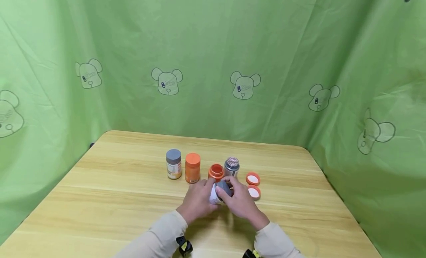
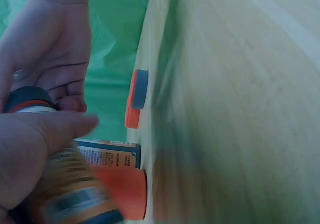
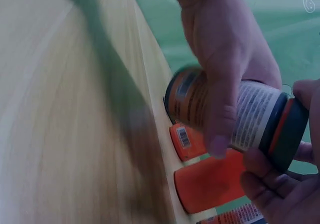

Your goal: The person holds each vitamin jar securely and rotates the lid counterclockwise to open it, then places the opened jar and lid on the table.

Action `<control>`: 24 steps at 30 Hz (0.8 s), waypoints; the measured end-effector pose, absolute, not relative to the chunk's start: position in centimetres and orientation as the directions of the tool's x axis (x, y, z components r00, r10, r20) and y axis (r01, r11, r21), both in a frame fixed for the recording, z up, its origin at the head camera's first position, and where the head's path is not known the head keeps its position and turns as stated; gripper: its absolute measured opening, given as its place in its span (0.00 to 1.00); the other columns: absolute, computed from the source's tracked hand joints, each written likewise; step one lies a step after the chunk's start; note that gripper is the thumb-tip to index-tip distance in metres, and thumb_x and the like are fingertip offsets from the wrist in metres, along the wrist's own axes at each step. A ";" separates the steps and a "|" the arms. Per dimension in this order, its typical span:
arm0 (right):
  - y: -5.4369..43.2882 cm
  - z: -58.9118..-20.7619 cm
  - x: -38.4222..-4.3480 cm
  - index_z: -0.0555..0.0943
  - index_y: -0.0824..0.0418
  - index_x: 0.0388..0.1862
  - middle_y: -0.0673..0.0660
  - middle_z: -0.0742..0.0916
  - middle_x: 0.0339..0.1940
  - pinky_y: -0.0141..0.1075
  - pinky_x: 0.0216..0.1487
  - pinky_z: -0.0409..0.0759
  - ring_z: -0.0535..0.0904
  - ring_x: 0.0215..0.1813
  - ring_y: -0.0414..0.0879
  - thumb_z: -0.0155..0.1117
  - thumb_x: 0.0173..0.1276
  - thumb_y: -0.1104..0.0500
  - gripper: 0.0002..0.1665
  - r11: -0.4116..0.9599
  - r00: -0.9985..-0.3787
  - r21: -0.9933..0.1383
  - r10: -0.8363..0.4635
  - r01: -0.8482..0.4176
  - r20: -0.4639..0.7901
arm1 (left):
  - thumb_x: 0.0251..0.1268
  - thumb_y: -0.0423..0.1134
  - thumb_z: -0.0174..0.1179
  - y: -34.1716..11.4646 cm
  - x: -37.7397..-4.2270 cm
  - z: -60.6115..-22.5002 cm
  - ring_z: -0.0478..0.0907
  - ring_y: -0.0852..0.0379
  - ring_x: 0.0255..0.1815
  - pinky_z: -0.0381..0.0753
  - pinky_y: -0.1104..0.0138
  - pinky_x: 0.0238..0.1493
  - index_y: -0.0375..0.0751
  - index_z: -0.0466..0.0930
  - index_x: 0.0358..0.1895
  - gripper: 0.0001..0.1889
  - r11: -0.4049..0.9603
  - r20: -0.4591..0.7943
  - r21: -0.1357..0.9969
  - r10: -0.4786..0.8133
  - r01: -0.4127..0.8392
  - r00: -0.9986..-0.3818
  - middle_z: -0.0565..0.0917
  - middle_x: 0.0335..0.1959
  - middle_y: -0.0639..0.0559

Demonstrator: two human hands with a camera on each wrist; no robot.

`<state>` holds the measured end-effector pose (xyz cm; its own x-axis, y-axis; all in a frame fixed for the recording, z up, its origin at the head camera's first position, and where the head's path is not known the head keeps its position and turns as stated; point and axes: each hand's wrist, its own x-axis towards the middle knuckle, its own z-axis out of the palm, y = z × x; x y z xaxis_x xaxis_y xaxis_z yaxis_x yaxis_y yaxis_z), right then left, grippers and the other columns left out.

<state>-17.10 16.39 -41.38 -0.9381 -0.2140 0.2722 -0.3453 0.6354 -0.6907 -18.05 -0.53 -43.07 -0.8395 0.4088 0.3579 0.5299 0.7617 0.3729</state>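
My left hand [image 1: 198, 198] grips the body of a tilted jar [image 3: 255, 114], its label white and orange. The jar's dark grey lid [image 1: 223, 187] is held between the thumb and fingers of my right hand [image 1: 241, 199]. An orange band shows between the lid and the jar's neck in the right wrist view; whether the lid is loose cannot be told. Just beyond my hands stand an open orange jar [image 1: 216, 170] and a grey-rimmed jar [image 1: 232, 164] with a patterned top and no lid.
Left of these stand a grey-lidded jar [image 1: 174, 164] and an orange jar [image 1: 192, 168] with its lid on. Two orange-rimmed lids, a far one [image 1: 253, 178] and a near one [image 1: 254, 192], lie white side up beside my right hand. A green curtain [image 1: 206, 113] hangs behind the wooden table [image 1: 133, 191].
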 end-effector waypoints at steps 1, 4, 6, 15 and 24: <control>16.4 -41.4 -17.1 0.76 0.56 0.50 0.56 0.82 0.43 0.41 0.38 0.77 0.78 0.40 0.47 0.63 0.67 0.46 0.19 0.629 -0.941 -0.699 -0.209 -0.339 0.268 | 0.40 0.49 0.78 -0.4 -18.1 -43.1 0.76 0.54 0.34 0.77 0.60 0.37 0.41 0.71 0.54 0.36 0.760 0.357 0.374 0.411 0.532 -0.839 0.80 0.35 0.48; 16.4 -41.5 -17.0 0.76 0.56 0.49 0.56 0.83 0.42 0.41 0.38 0.78 0.78 0.39 0.47 0.61 0.69 0.47 0.17 0.639 -0.942 -0.693 -0.205 -0.334 0.265 | 0.40 0.49 0.78 -0.2 -18.1 -42.9 0.77 0.55 0.32 0.77 0.62 0.34 0.41 0.71 0.53 0.36 0.759 0.342 0.372 0.423 0.534 -0.839 0.81 0.34 0.48; 16.4 -41.5 -17.1 0.76 0.57 0.48 0.56 0.83 0.39 0.41 0.37 0.77 0.77 0.37 0.47 0.59 0.71 0.48 0.15 0.668 -0.940 -0.662 -0.210 -0.339 0.268 | 0.40 0.48 0.78 0.0 -18.1 -42.7 0.77 0.55 0.31 0.77 0.63 0.33 0.40 0.72 0.52 0.35 0.768 0.331 0.353 0.432 0.535 -0.839 0.81 0.34 0.48; 16.5 -41.4 -17.3 0.74 0.57 0.41 0.52 0.77 0.24 0.37 0.25 0.70 0.72 0.26 0.44 0.50 0.74 0.40 0.21 0.722 -0.964 -0.639 -0.209 -0.266 0.165 | 0.41 0.47 0.78 0.4 -18.0 -42.1 0.74 0.59 0.28 0.75 0.65 0.29 0.41 0.72 0.49 0.32 0.777 0.252 0.347 0.462 0.525 -0.850 0.79 0.31 0.51; 16.8 -41.7 -17.2 0.74 0.57 0.43 0.52 0.78 0.26 0.37 0.25 0.70 0.72 0.26 0.43 0.53 0.74 0.42 0.19 0.673 -0.965 -0.694 -0.220 -0.257 0.144 | 0.41 0.46 0.78 0.3 -18.0 -41.7 0.73 0.59 0.26 0.74 0.66 0.27 0.43 0.72 0.47 0.30 0.770 0.208 0.374 0.473 0.516 -0.856 0.78 0.29 0.53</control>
